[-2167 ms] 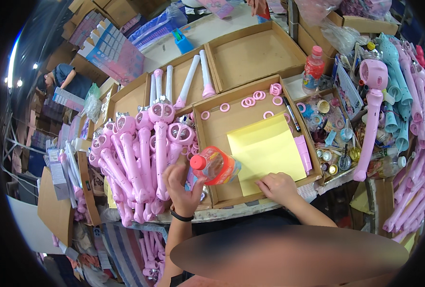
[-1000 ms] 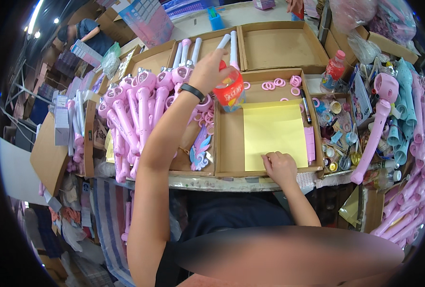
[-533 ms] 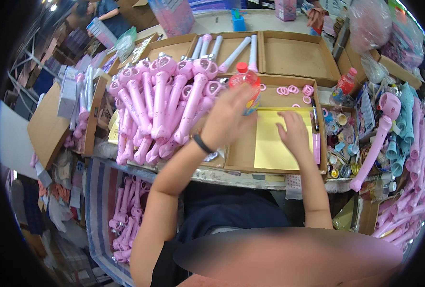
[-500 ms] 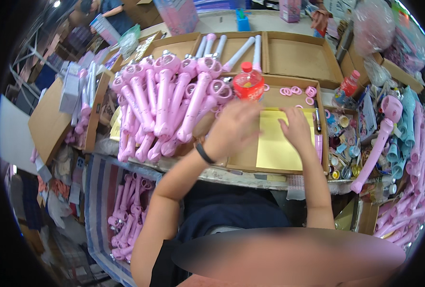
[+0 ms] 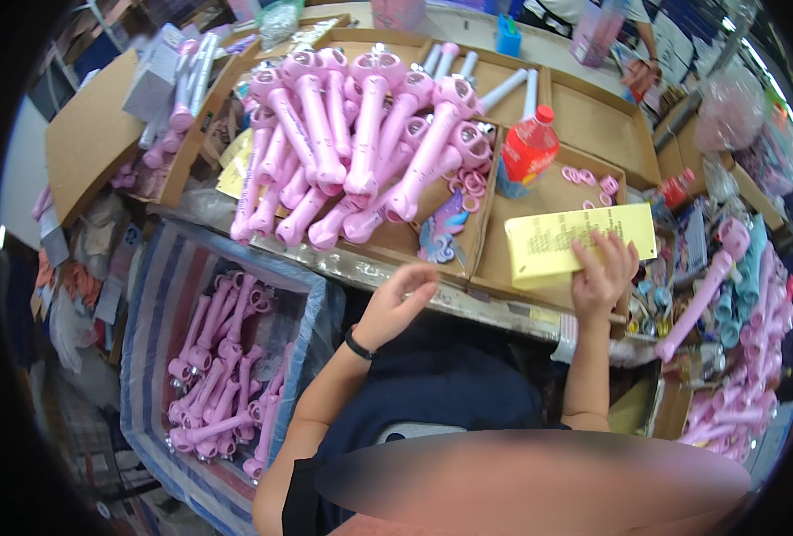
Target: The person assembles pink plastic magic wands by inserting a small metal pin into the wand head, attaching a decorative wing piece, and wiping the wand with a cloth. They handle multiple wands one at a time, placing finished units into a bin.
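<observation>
Overhead, the head view shows a cardboard tray [image 5: 553, 201] holding a yellow sheet stack [image 5: 575, 243], a few pink rings [image 5: 593, 179] and a red bottle [image 5: 528, 147] standing upright at the tray's far left corner. The right hand [image 5: 602, 272] rests on the near edge of the yellow sheets, fingers spread flat and pressing on the paper, clasping nothing. The left hand [image 5: 401, 299] hovers over the table's near edge, loosely curled and empty, touching nothing, just below a neighbouring tray [image 5: 468, 259] piled with pink wands [image 5: 369, 143]; some small pink rings lie beside the heap. On the floor at left, a striped woven bin [image 5: 164, 322] holds more pink wands. A further empty tray [image 5: 602, 125] sits beyond the bottle. To the right, loose pink and turquoise wands [image 5: 745, 277] crowd the table's end, well apart from both hands.
</observation>
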`<state>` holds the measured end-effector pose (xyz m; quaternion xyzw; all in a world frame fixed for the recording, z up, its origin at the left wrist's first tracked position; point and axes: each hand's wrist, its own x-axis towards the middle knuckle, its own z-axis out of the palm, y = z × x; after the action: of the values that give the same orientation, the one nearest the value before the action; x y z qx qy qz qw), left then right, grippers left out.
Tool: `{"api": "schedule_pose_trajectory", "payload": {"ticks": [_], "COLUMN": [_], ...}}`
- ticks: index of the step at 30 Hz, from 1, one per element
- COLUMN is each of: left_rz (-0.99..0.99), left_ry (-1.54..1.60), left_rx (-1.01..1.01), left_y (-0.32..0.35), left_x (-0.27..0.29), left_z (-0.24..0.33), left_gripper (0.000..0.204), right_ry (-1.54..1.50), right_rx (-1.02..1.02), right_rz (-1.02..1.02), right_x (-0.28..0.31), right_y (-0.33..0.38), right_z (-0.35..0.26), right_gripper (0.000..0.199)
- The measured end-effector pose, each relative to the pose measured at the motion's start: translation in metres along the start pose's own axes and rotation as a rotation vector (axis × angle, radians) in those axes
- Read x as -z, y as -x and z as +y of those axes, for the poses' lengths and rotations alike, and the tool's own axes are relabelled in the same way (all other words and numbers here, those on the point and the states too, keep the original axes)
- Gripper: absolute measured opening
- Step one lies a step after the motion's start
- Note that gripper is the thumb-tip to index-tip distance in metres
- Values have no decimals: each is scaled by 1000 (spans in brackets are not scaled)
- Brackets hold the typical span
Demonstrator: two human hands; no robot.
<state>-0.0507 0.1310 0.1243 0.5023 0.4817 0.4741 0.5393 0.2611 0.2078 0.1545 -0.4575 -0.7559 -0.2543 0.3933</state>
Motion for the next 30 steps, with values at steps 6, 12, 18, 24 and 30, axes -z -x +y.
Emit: {"api": "schedule_pose_trajectory", "payload": {"ticks": [6,12,18,24,30], "left_rz": [-297,-151,-177,-12,212], "left_ry": [-3,215,-91,-527,-1292], "left_rx": [-401,-15,-115,-117,-716], "left_y": [-17,1,21,-29,-78], "left_x": [-17,-3,51,30,-37], "left_z": [11,56,75,28,-13], "left_gripper": [73,26,20,24,29], "right_ry": [-167,-278,-470,-604,-652], "right_rx": [93,224,17,-155,-163], "right_rz": [78,-166,-206,-653,-730], "right_x": [37,56,64,-18,-60], "right_y": [14,-14,-41,-30,-11], "right_z": [-87,-107,-107,-70,-27], "right_gripper": [24,30,36,19,15]}}
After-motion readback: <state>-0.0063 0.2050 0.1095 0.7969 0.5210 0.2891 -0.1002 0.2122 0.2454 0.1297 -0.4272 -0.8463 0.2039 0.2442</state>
